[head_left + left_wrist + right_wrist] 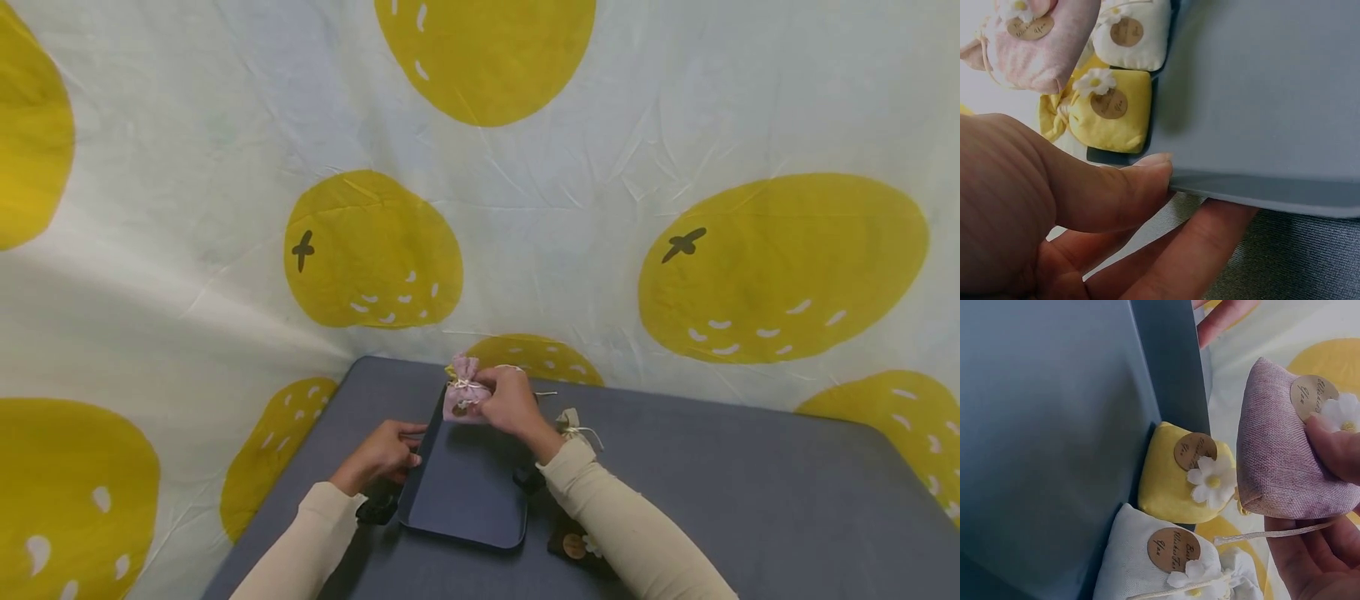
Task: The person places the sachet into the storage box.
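Note:
My right hand (512, 402) grips a pink cloth sachet (459, 408) over the far end of a dark blue-grey tray (480, 492). The sachet (1285, 450) carries a white flower and a round brown label, and its neck is tied with cord. At the tray's left side, my left hand (384, 454) pinches the edge, thumb (1129, 194) at the rim and fingers underneath. A yellow sachet (1175, 481) and a white sachet (1141, 550) lie side by side at the tray's far end, their tied necks over the rim.
Right of the tray, partly behind the right wrist, is a beige tied pouch (570, 419). A dark brown pouch (572, 546) with a flower lies nearer, partly under the right forearm. The grey table (735, 492) meets a white curtain (555, 225) with yellow fruit prints.

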Tool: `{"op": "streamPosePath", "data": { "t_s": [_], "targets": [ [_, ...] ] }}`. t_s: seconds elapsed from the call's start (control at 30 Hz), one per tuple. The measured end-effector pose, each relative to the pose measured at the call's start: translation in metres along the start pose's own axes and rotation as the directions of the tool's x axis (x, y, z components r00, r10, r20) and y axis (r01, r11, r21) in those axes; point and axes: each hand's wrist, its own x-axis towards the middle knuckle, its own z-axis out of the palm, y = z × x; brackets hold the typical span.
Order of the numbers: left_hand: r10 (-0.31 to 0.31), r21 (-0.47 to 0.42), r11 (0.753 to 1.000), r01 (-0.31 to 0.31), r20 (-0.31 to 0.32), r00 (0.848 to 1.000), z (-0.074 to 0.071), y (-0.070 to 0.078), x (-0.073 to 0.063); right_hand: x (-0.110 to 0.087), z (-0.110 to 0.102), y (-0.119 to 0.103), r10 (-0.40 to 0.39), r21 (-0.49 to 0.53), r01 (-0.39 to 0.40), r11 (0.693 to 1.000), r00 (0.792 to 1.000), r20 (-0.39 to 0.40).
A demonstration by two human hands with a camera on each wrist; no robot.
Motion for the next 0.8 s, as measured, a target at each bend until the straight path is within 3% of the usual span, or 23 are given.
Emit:
{"op": "streamPosePath", "data": {
  "t_s": [0.33,0.8],
  "targets": [
    [0.000,-0.015,1.000,0.001,0.008,1.000,-0.001,0.000,-0.001,0.003,0.010,0.001,-0.007,-0.017,0.008,1.000,1.000,0.016],
    [-0.003,-0.021,1.000,0.003,0.005,1.000,0.000,0.000,0.000,0.005,0.022,0.008,0.066,-0.014,-0.065,0.998,0.997,0.029]
  ]
}}
